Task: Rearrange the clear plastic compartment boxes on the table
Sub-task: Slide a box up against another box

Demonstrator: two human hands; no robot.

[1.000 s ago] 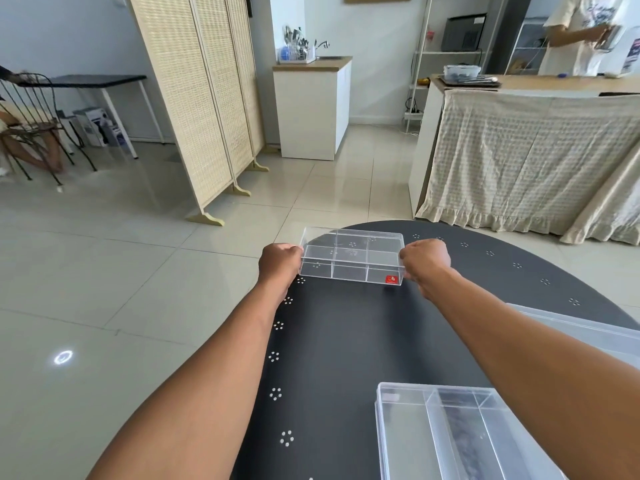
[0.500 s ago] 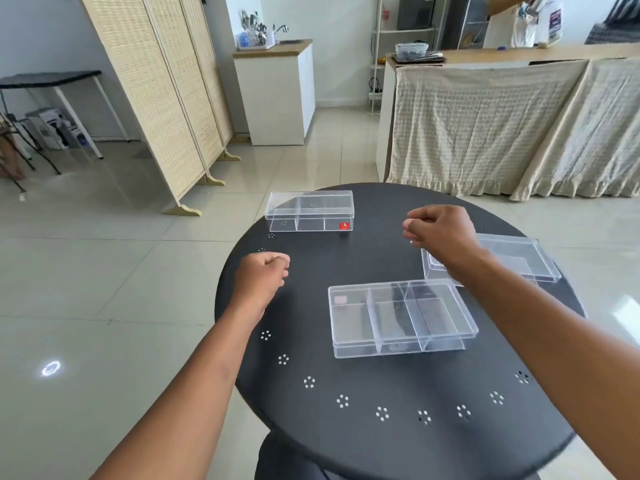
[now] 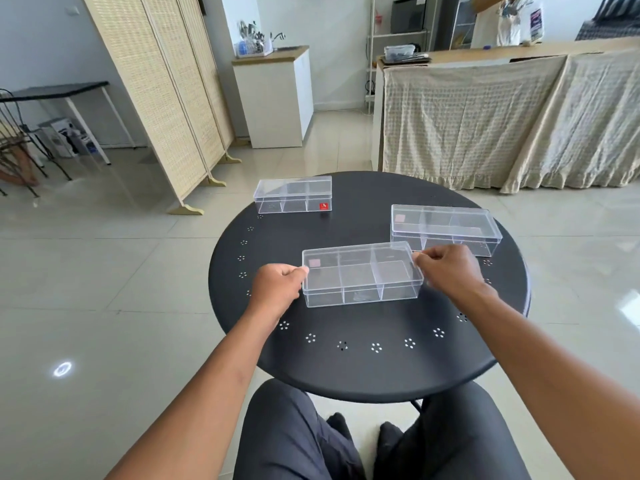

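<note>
Three clear plastic compartment boxes lie on a round black table (image 3: 367, 368). The middle box (image 3: 360, 275) sits at the table's centre. My left hand (image 3: 277, 289) grips its left end and my right hand (image 3: 450, 271) grips its right end. A second box with a red sticker (image 3: 293, 195) rests at the far left rim. The third box (image 3: 445, 228) lies at the right, just behind my right hand.
A woven folding screen (image 3: 162, 98) stands on the tiled floor to the left. A cloth-draped counter (image 3: 502, 119) runs behind the table, with a person (image 3: 498, 19) behind it. My dark-trousered knees (image 3: 298, 434) are under the table's near edge.
Both hands let go of the red-sticker box at the far left rim, pulled back, and now close on the ends of the middle box. The camera view tilted down.
</note>
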